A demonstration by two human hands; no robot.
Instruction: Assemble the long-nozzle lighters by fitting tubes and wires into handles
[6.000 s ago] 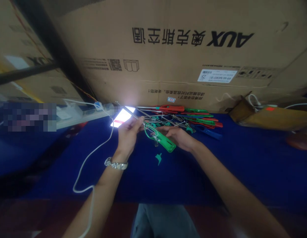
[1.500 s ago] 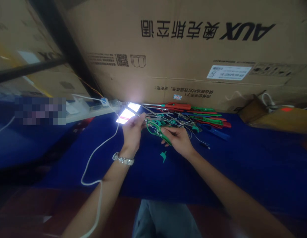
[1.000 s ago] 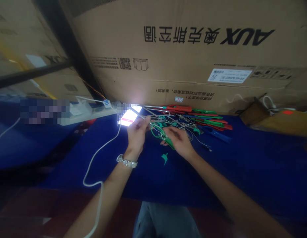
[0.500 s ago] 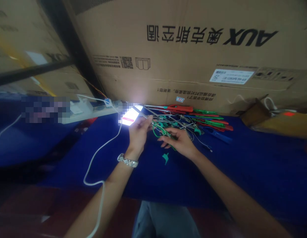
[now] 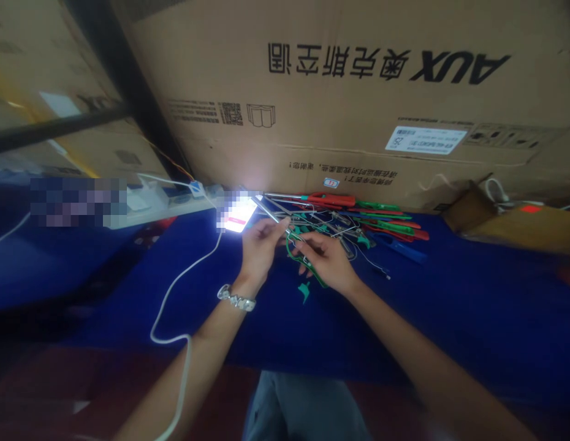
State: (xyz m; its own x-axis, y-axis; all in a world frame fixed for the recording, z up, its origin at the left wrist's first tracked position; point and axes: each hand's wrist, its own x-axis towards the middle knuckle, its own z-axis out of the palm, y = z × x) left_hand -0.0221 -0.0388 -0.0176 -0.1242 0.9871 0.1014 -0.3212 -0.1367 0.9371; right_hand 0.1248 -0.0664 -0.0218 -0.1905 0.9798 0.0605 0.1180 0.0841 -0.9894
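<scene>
My left hand (image 5: 262, 248) is closed around the metal tube of a long-neck lighter with a green handle (image 5: 292, 247). The handle looks like an open shell, with small parts and wire inside. At its near end, my right hand (image 5: 330, 260) grips the shell, thumb and fingers pinching the parts near the tube. My fingers cover much of the handle. A teal trigger piece (image 5: 304, 291) lies on the blue cloth just below my right hand. Behind both hands spreads a pile of metal tubes, thin wires and teal triggers (image 5: 362, 241), with a red lighter (image 5: 335, 200) along its back.
A phone with a glaring screen (image 5: 241, 215) lies beyond my left hand. A white cable (image 5: 174, 288) loops past my left forearm from a power strip (image 5: 174, 208). A blue handle (image 5: 399, 247) lies at right. A large cardboard box (image 5: 340, 104) stands behind.
My right hand has closed in on the lighter, its thumb now pressing near the tube. The green handle has tilted with it. My left hand keeps its hold on the tube.
</scene>
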